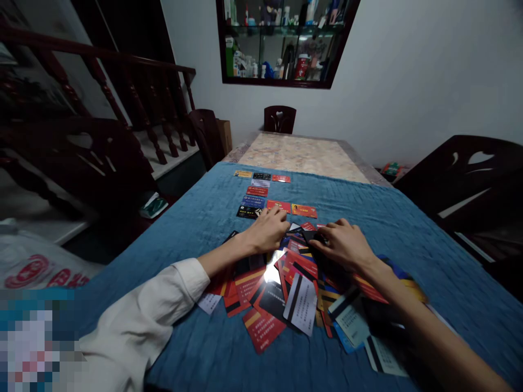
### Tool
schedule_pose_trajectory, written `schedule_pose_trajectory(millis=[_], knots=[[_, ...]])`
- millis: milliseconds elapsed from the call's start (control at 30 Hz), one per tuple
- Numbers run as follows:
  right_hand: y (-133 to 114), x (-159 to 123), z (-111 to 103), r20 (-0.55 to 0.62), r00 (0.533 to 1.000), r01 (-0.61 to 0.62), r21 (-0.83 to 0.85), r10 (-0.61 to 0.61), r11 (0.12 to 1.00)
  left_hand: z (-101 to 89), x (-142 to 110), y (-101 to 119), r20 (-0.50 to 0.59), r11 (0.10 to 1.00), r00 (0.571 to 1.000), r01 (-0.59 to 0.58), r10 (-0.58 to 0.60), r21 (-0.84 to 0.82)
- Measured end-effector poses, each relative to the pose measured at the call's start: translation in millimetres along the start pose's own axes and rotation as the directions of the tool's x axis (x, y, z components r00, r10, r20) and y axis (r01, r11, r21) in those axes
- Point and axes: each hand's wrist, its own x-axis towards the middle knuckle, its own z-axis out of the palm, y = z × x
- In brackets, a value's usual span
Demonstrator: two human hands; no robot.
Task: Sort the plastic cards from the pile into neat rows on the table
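Observation:
A loose, overlapping pile of plastic cards, many red with black stripes, spreads over the blue cloth in front of me. My left hand is at the pile's far left edge, fingers bent down and tips hidden, just below a red card. Across the pile, my right hand has its thumb and fingers curled together at a black card. Beyond the hands, cards lie face up in short rows, among them an orange card, a blue card and a black card with a white pattern.
The blue cloth covers the near part of a long table with a marbled top. Dark wooden chairs stand around it. A railing and a white plastic bag are on the left. A glass cabinet is in the far wall.

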Motion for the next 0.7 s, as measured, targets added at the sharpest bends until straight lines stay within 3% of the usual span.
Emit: schedule_pose_trajectory(millis=[367,567,700], knots=[[-16,2,9,-0.02,0.992,0.129,0.124,-0.128,0.984,10.8,-5,0,-0.023,0.997,1.0,-0.006,0.005,-0.082],[-17,9,21,-0.124,0.966,0.255,0.28,-0.228,0.926,16.8,-4,-5,-0.064,0.973,0.996,-0.073,0.06,-0.221],[-18,12,25,-0.168,0.946,0.32,0.355,-0.277,0.878,23.4,-3,-11,-0.035,0.95,0.993,-0.118,0.113,-0.288]])
